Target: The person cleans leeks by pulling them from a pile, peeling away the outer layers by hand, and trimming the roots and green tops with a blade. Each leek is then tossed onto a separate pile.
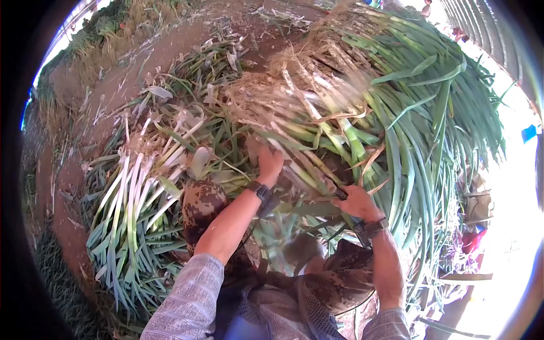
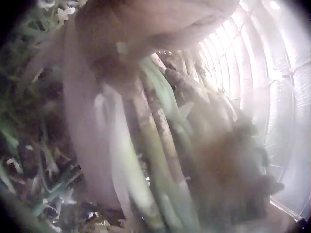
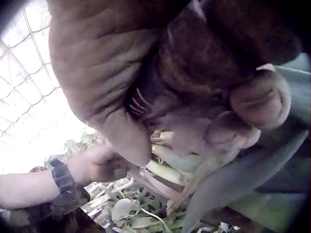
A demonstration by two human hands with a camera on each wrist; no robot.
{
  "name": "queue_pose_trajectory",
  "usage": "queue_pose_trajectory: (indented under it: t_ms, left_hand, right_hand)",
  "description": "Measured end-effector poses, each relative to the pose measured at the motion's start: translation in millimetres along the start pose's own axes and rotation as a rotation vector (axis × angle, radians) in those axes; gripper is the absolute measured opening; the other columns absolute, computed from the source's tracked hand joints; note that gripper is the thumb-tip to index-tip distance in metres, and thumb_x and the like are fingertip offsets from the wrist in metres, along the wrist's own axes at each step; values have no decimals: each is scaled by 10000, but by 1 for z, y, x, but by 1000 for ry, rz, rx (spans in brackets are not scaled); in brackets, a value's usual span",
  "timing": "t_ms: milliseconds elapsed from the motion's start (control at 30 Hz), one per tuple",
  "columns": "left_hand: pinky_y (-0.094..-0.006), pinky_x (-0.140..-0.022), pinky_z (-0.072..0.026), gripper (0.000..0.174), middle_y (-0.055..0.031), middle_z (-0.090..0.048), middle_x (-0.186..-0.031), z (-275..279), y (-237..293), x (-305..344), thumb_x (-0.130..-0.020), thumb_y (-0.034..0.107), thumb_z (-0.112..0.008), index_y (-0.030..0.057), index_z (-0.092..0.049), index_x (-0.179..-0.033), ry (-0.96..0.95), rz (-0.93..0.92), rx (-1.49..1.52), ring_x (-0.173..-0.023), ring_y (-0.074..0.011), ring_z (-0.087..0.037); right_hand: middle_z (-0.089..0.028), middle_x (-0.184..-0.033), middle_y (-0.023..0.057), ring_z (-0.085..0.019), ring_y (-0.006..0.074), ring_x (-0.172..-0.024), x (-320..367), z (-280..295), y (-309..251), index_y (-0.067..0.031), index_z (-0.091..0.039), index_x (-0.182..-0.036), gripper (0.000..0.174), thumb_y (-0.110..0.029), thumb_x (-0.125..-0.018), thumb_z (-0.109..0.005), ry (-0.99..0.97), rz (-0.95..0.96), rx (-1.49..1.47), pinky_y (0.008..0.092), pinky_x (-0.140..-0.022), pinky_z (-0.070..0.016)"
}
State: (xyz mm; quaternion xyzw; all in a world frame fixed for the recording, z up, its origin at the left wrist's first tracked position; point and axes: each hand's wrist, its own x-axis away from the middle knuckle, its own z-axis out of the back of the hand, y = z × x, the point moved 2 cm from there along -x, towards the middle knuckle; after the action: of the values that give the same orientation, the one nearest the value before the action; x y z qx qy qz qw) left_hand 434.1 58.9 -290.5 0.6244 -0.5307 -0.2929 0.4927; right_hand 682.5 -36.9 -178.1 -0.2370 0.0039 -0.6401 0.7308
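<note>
My left hand holds the pale root end of some long green onions. In the left wrist view, its fingers curl over the stalks, and a thin pale outer leaf hangs beside them. Lower down the same stalks, toward the leaves, my right hand grips them. The right wrist view shows its fingers curled in, with yellowish and green leaves below. A large heap of unpeeled green onions lies just beyond and to the right of both hands.
A pile of cleaned green onions with white stems lies to the left. Stripped leaves cover the ground behind it. My knees in camouflage trousers flank the work. Brown soil stretches to the back.
</note>
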Motion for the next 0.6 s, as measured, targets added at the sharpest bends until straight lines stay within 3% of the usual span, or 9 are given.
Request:
queue_pose_trajectory:
  t_ms: [33, 100, 167, 233, 367, 467, 567, 600]
  left_hand:
    - [-353, -586, -528, 232, -147, -638, -910, 0, 6, 1, -872, 31, -526, -36, -551, -1093, -3, -4, 5, -707, -284, -669]
    - [-340, -559, -563, 176, -113, -634, -896, 5, 7, -1, -909, 38, -516, -24, -567, -1066, -49, 268, 79, -722, -225, -674]
    - [-328, -542, -547, 149, -94, -632, -896, 9, 4, -7, -914, 73, -536, 21, -583, -1046, -39, 281, 129, -693, -201, -647]
    - [-326, -555, -541, 143, -67, -625, -876, 14, 7, -8, -916, 126, -566, 57, -593, -1038, -171, 497, 128, -671, -186, -623]
    - [-329, -590, -545, 169, -51, -619, -872, 13, 25, 8, -914, 199, -597, 84, -596, -1039, -266, 518, 141, -652, -177, -597]
    - [-279, -579, -490, 183, -20, -621, -908, 8, 38, 22, -910, 207, -603, 97, -615, -1055, -219, 385, 164, -701, -131, -586]
    - [-285, -642, -500, 247, -22, -624, -937, 13, 37, 26, -906, 226, -620, 83, -610, -1107, -229, 326, 32, -765, -133, -602]
    - [-341, -689, -534, 318, -53, -618, -999, 17, 27, 21, -909, 236, -624, 74, -569, -1178, -313, 282, 54, -827, -181, -621]
  right_hand:
    - [-681, -907, 241, -655, 423, -885, 1, 0, 1, -22, -700, -963, 446, -420, -764, -673, 6, 0, 4, 471, -805, -520]
    - [-684, -927, 242, -655, 423, -893, 4, 1, -1, -19, -697, -983, 453, -416, -765, -675, -19, -3, -2, 470, -805, -519]
    - [-683, -939, 245, -656, 423, -893, 6, 5, -7, -18, -696, -987, 450, -407, -763, -681, -72, -23, -30, 469, -808, -519]
    - [-682, -952, 248, -656, 423, -894, 4, 5, -9, -16, -695, -991, 447, -399, -762, -686, -121, -38, -58, 468, -811, -518]
    - [-682, -967, 245, -658, 408, -922, 4, 8, -13, -20, -693, -1010, 452, -398, -762, -702, -24, -84, -51, 469, -832, -514]
    - [-681, -989, 237, -650, 405, -956, 5, 3, -22, -32, -696, -1024, 458, -416, -774, -699, 38, -17, -17, 470, -858, -506]
    - [-678, -1002, 233, -640, 408, -972, 2, 1, -22, -45, -698, -1040, 459, -426, -784, -690, 98, 41, 22, 469, -872, -501]
    - [-675, -1005, 235, -635, 411, -974, 3, 0, -22, -50, -697, -1050, 461, -429, -787, -687, 138, 48, 60, 468, -876, -498]
